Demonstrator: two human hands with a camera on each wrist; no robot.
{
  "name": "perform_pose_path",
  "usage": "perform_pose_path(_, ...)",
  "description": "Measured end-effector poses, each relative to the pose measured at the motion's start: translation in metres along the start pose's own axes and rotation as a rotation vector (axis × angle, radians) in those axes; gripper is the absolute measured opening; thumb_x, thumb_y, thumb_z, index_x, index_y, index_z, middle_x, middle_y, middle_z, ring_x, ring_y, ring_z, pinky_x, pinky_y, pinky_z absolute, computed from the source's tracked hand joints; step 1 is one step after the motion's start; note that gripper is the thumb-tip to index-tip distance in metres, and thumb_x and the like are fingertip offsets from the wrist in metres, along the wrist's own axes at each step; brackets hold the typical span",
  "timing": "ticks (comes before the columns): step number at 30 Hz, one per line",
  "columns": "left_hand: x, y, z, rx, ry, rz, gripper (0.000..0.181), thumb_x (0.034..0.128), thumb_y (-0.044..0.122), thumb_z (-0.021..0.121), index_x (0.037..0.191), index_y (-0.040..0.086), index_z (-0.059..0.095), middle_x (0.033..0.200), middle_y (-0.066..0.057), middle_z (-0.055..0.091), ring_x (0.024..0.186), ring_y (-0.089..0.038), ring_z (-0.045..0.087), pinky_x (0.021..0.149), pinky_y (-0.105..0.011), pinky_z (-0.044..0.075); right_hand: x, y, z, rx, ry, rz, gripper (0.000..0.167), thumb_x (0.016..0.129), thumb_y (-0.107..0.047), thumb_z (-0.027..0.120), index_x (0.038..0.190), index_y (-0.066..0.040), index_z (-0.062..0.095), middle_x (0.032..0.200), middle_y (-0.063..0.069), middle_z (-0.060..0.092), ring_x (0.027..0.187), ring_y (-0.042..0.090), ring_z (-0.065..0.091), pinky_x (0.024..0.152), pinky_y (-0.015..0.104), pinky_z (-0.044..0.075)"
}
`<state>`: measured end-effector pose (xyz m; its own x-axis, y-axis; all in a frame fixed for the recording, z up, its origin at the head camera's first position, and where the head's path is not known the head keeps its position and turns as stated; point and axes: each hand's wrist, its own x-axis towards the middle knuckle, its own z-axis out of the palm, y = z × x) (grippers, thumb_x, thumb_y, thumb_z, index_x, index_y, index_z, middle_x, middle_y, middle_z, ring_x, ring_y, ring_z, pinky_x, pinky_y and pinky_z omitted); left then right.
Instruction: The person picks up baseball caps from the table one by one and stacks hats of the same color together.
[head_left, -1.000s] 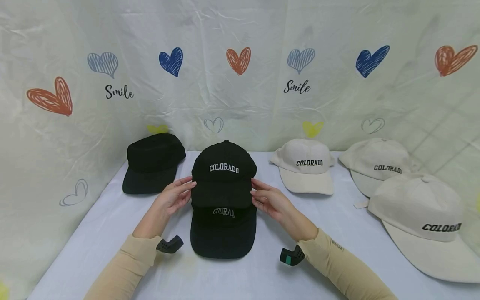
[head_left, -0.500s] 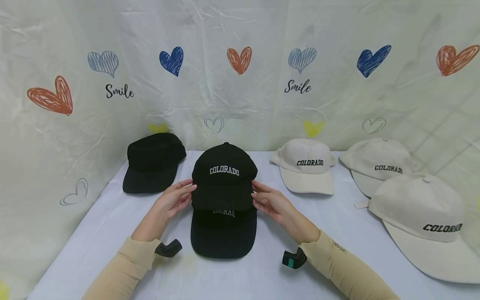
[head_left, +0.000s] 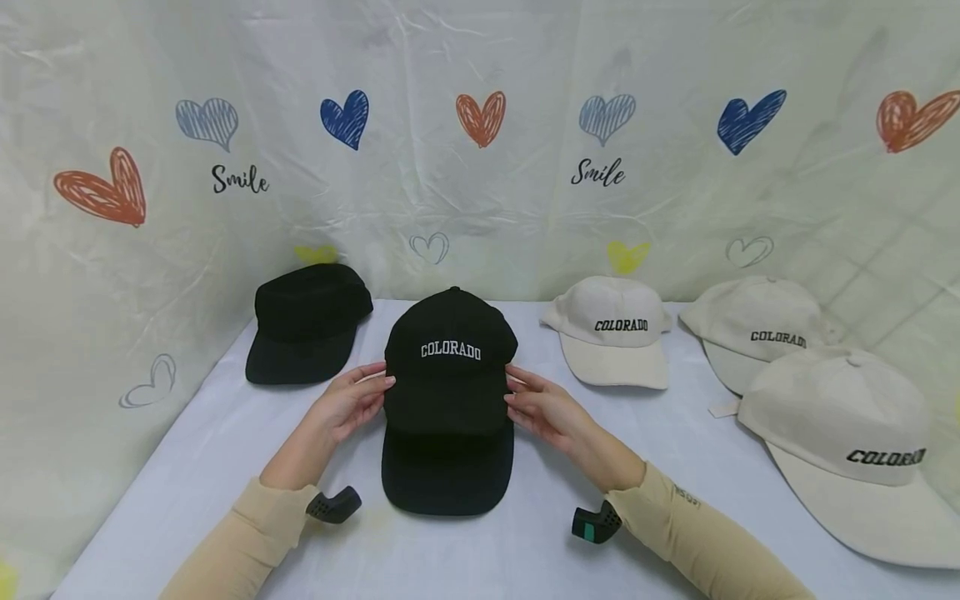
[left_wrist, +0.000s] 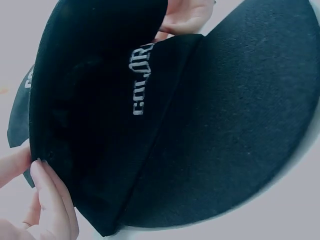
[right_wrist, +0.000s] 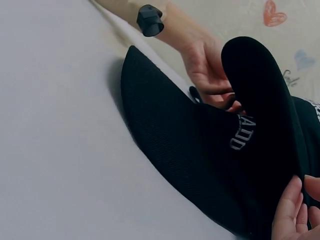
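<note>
An upper black cap [head_left: 450,375] with white COLORADO lettering overlaps a lower black cap [head_left: 447,479], whose brim lies toward the near side. My left hand [head_left: 356,400] pinches the upper cap's left edge, and my right hand [head_left: 543,408] pinches its right edge. In the left wrist view, the left thumb and fingers [left_wrist: 50,195] hold the edge of the upper brim, which stands off the lower cap's lettered front [left_wrist: 142,80]. Similarly, the right wrist view has the right fingers [right_wrist: 290,207] at the brim's other side, above the lower brim [right_wrist: 160,120].
Another black cap [head_left: 307,325] sits at the back left. Toward the right are a cream cap [head_left: 615,329] at the back, a second cream cap [head_left: 757,325] and a nearer, larger-looking one [head_left: 840,425]. Behind the white table [head_left: 450,558] hangs a heart-printed cloth [head_left: 517,192].
Both hands have brought the upper black cap slightly down and nearer. Its brim now hides the lower cap's lettering in the head view. The other caps stay where they were.
</note>
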<state>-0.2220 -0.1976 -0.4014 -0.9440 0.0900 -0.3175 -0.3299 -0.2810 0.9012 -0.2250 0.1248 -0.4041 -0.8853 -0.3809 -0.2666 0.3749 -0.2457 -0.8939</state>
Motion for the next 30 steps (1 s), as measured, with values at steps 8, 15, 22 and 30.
perform_pose_path(8, -0.004, -0.004, 0.0, 0.0, -0.02, 0.022, 0.049, 0.101, 0.001, 0.06, 0.146, -0.002, 0.04, 0.09, 0.005, 0.068, 0.076, -0.003, 0.064, 0.071, -0.016, 0.055, -0.003, 0.001, 0.0, -0.014, -0.009, -0.003, 0.062, 0.103, 0.005, 0.044, 0.161, -0.002, 0.024, 0.16, 0.022, 0.027, 0.096, 0.007, 0.06, 0.087, 0.022, 0.051)
perform_pose_path(15, -0.011, -0.005, -0.003, 0.009, -0.028, 0.026, 0.047, 0.099, 0.0, 0.064, 0.142, 0.0, 0.043, 0.099, 0.003, 0.067, 0.08, -0.004, 0.065, 0.073, -0.017, 0.055, -0.006, 0.004, 0.0, -0.049, -0.004, -0.012, 0.061, 0.101, 0.006, 0.049, 0.159, 0.0, 0.029, 0.145, 0.017, 0.041, 0.094, 0.01, 0.061, 0.087, 0.024, 0.054)
perform_pose_path(22, -0.016, -0.005, -0.004, 0.076, -0.031, 0.034, 0.05, 0.0992, 0.003, 0.064, 0.143, 0.0, 0.041, 0.102, 0.002, 0.063, 0.081, -0.005, 0.064, 0.075, -0.017, 0.055, -0.008, 0.007, -0.003, -0.122, 0.005, -0.043, 0.059, 0.1, 0.006, 0.053, 0.156, 0.002, 0.032, 0.133, 0.014, 0.05, 0.094, 0.012, 0.063, 0.086, 0.026, 0.056)
perform_pose_path(30, -0.019, -0.013, -0.003, 0.091, -0.032, 0.017, 0.052, 0.0989, 0.001, 0.064, 0.144, -0.003, 0.04, 0.102, -0.001, 0.063, 0.082, -0.008, 0.065, 0.076, -0.02, 0.057, -0.014, 0.009, -0.005, -0.144, -0.007, -0.061, 0.06, 0.098, 0.006, 0.056, 0.154, 0.004, 0.035, 0.125, 0.011, 0.054, 0.09, 0.012, 0.064, 0.083, 0.026, 0.056)
